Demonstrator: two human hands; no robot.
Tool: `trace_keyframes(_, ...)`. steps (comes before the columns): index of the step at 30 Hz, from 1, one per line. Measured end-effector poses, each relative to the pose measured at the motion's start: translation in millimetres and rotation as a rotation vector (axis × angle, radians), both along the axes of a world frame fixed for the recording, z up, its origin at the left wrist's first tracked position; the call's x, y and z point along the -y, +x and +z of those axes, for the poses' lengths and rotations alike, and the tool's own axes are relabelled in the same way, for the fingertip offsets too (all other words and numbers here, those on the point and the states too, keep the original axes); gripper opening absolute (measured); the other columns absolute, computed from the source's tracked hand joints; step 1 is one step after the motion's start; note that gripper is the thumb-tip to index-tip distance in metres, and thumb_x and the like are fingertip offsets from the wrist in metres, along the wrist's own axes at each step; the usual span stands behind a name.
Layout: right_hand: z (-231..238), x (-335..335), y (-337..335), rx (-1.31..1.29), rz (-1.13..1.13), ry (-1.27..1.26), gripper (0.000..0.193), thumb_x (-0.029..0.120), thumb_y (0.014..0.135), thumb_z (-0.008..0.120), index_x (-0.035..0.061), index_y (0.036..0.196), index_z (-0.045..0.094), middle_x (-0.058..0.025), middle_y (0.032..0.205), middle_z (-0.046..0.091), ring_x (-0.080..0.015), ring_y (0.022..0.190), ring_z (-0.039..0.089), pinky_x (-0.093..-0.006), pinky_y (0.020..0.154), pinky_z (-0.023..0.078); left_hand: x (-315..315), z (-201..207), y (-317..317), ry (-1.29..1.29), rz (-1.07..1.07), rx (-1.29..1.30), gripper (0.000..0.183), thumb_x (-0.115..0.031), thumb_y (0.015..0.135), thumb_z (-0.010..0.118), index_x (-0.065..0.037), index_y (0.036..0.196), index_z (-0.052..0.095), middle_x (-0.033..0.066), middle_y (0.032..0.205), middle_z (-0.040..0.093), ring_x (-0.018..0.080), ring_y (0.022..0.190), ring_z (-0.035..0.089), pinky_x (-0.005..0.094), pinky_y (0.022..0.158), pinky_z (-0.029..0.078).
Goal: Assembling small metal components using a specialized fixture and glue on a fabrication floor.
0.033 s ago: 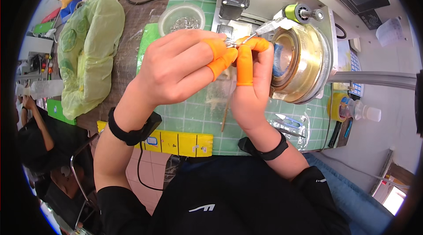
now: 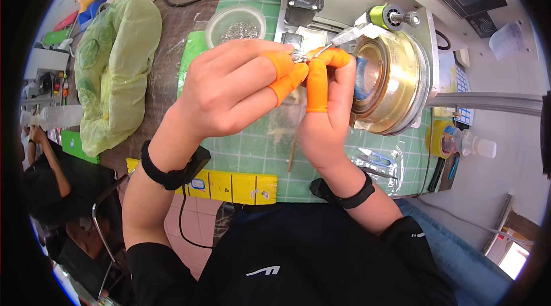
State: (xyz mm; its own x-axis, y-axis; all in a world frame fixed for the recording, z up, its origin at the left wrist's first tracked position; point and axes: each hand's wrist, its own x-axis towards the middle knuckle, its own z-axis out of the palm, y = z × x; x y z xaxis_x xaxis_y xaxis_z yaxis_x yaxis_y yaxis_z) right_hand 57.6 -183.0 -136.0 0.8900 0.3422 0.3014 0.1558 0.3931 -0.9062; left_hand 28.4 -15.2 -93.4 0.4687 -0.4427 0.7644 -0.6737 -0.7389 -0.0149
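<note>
Orange finger cots cover several of my fingertips. My left hand (image 2: 229,88) is closed, its thumb and fingers pinching a small silvery metal piece (image 2: 298,57) that is mostly hidden. Close against it, my right hand (image 2: 327,99) also pinches, with its fingertips meeting the piece's right end. The slim pointed tip of a dispenser-like nozzle (image 2: 338,37) comes down right at these fingertips. I cannot make out whether it touches the piece. Beyond my left hand stands a round translucent tub (image 2: 211,26) with many small silvery parts in it.
Right of my hands sits a large golden spool (image 2: 396,85) in a white machine frame. Blue-handled snips (image 2: 376,158) lie on the green gridded mat (image 2: 247,154). A yellow strip (image 2: 241,187) runs along the near edge. At left lies a pale green plastic-lined container (image 2: 146,56). Another person's arm (image 2: 53,160) shows far left.
</note>
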Motion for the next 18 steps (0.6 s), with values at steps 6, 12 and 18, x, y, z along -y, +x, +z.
trace_keyframes(6, -2.0, -0.3, 5.8, 0.202, -0.094, -0.166, 0.011, 0.002, 0.104, 0.049, 0.0021, 0.112, 0.043, -0.0080, 0.107, 0.042, -0.0149, 0.092, 0.046, -0.0284, 0.085, 0.043, -0.5, -0.7, 1.6, 0.016, 0.007, 0.018, 0.031, -0.008, 0.061, 0.073, 0.003, 0.089, 0.074, 0.0114, 0.089, 0.068, 0.0320, 0.086, 0.074, 0.0359, 0.066, 0.062)
trace_keyframes(12, -0.6, -1.2, 5.0, 0.173, -0.083, -0.140, 0.010, 0.000, 0.103, 0.049, 0.0013, 0.111, 0.043, -0.0086, 0.105, 0.042, -0.0161, 0.090, 0.046, -0.0285, 0.084, 0.043, 0.9, 0.8, 2.3, -0.007, 0.003, 0.004, 0.029, -0.008, 0.060, 0.074, 0.004, 0.087, 0.073, 0.0108, 0.085, 0.068, 0.0321, 0.085, 0.074, 0.0361, 0.066, 0.062)
trace_keyframes(18, -1.5, -0.8, 4.3, 0.236, -0.095, -0.179, 0.009, 0.005, 0.108, 0.043, 0.0063, 0.117, 0.043, -0.0019, 0.108, 0.044, -0.0077, 0.090, 0.044, -0.0232, 0.081, 0.041, 2.5, -6.4, 5.9, -0.040, 0.046, 0.088, 0.016, -0.013, 0.058, 0.066, -0.005, 0.071, 0.061, 0.0054, 0.081, 0.063, 0.0271, 0.088, 0.074, 0.0327, 0.064, 0.060)
